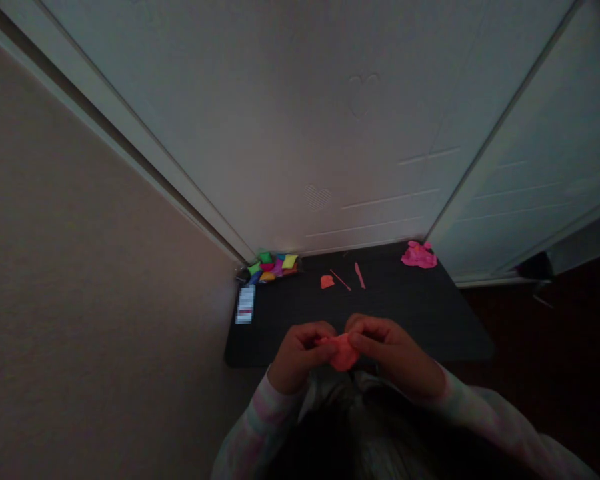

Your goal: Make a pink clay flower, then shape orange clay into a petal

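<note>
A flattened lump of orange-pink modelling clay (345,353) is held up between my two hands, over the near edge of the dark table (290,307). My left hand (303,353) pinches its left side between thumb and fingers. On the right side, my right hand (395,350) grips it the same way, thumb on top. Beyond my hands lies a smaller orange clay piece (327,281). Beside that piece are a thin pink stick tool (341,280) and a pink knife-shaped clay tool (360,275).
At the table's back left sits a clear bag of several coloured clay packets (275,267). A pixelated pale rectangular item (245,305) lies in front of it. A pink clay shape (419,255) rests at the back right. A white panelled door (300,133) stands right behind the table.
</note>
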`<state>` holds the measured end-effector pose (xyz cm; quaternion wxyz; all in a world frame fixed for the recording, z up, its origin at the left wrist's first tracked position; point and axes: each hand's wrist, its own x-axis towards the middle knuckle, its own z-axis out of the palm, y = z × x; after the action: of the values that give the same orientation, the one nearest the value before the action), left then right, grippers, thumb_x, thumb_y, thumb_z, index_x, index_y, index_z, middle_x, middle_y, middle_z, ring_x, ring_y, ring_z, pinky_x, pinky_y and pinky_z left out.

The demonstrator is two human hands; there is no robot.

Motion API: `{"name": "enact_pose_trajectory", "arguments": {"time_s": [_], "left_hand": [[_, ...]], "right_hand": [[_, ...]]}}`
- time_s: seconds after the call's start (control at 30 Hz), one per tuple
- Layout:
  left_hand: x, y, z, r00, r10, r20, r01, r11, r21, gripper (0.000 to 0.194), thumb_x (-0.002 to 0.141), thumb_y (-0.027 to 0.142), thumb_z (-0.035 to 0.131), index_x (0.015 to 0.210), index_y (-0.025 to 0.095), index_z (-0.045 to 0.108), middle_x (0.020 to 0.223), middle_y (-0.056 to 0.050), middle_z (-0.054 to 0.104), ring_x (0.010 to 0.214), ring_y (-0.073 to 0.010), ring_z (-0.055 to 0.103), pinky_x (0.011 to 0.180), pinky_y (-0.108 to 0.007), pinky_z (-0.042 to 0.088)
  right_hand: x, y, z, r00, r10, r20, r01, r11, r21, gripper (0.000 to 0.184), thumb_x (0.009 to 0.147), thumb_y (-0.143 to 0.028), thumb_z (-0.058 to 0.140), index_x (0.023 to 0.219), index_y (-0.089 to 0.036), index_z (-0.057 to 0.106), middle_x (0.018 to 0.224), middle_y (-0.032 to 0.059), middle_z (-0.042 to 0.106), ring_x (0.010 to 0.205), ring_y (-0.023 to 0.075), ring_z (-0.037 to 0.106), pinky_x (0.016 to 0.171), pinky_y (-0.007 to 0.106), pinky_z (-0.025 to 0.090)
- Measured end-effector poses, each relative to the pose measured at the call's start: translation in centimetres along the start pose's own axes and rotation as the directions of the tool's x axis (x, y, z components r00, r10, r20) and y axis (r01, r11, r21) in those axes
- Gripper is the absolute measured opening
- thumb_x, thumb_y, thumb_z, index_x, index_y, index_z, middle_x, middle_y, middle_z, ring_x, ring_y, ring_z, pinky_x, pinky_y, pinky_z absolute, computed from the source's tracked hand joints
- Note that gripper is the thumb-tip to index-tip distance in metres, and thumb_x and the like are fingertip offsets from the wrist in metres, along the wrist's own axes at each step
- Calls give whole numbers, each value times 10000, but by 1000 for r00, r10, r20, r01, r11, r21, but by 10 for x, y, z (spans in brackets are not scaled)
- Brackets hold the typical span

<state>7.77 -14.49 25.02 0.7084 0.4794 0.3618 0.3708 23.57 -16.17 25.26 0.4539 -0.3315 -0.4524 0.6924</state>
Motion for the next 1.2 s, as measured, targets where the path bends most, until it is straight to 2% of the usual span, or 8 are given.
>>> {"name": "enact_pose_trajectory", "arguments": {"time_s": [0.23, 0.37, 0.43, 0.53, 0.67, 0.8, 0.9, 1.2], "left_hand": [[0, 0, 0, 1000, -30, -7, 30, 1000, -6, 108, 579, 220, 636, 565, 129, 579, 586, -2, 519, 594, -109, 460, 571, -234, 341], [6, -5, 5, 974, -47, -223, 6, 984, -179, 182, 621, 287, 604, 742, 152, 588, 769, -21, 566, 703, -124, 504, 633, -231, 372], [9, -9, 9, 943, -151, -297, 33, 929, -369, 234, 691, 352, 517, 825, 167, 569, 836, -31, 570, 735, -132, 521, 659, -251, 386], [14, -16, 13, 934, -316, -166, 141, 754, -642, 304, 746, 390, 417, 854, 145, 561, 826, -49, 585, 707, -129, 542, 656, -258, 401], [17, -16, 17, 920, -380, -92, 161, 583, -796, 335, 747, 380, 411, 778, 96, 585, 749, -61, 608, 715, -123, 554, 719, -233, 400], [18, -9, 17, 856, -494, -153, 195, 582, -789, 214, 726, 284, 463, 705, 115, 592, 732, -51, 624, 707, -125, 568, 718, -240, 413], [18, -8, 17, 860, -475, -187, 165, 604, -780, 188, 717, 241, 470, 684, 107, 597, 706, -55, 630, 687, -126, 578, 722, -246, 422], [17, -5, 17, 835, -415, -363, 31, 693, -721, 170, 681, 199, 488, 630, 89, 607, 666, -71, 630, 686, -164, 594, 715, -293, 441]], "right_hand": [[2, -2, -2, 985, 159, 66, -148, 978, -147, 143, 644, -281, 594, 675, -150, 544, 646, -22, 513, 612, 95, 482, 567, 218, 361], [3, -1, -5, 999, -5, -53, -11, 951, -308, 130, 699, -288, 537, 662, -163, 538, 660, -7, 523, 644, 114, 494, 599, 241, 371], [3, 1, -6, 965, -238, -113, 151, 852, -500, 99, 701, -267, 541, 657, -179, 536, 674, -4, 539, 680, 123, 500, 678, 274, 361], [4, 6, -3, 859, -509, 52, 370, 547, -751, 18, 692, -198, 557, 701, -211, 548, 712, -17, 593, 730, 126, 518, 835, 352, 254], [7, 14, 8, 859, -427, 283, 444, 345, -827, 101, 721, -178, 515, 797, -227, 561, 807, -9, 625, 790, 130, 526, 840, 362, 211], [6, 16, 12, 877, -358, 322, 447, 357, -820, 184, 691, -264, 548, 866, -205, 546, 896, 31, 609, 850, 161, 517, 825, 361, 229], [2, 12, 8, 854, -424, 301, 480, 423, -768, 185, 701, -198, 503, 886, -197, 520, 891, 43, 598, 852, 164, 515, 811, 358, 267], [-3, 12, -2, 940, -334, -70, 222, 755, -617, 141, 725, -96, 391, 749, -200, 484, 734, 17, 534, 723, 138, 505, 658, 265, 390]]}}
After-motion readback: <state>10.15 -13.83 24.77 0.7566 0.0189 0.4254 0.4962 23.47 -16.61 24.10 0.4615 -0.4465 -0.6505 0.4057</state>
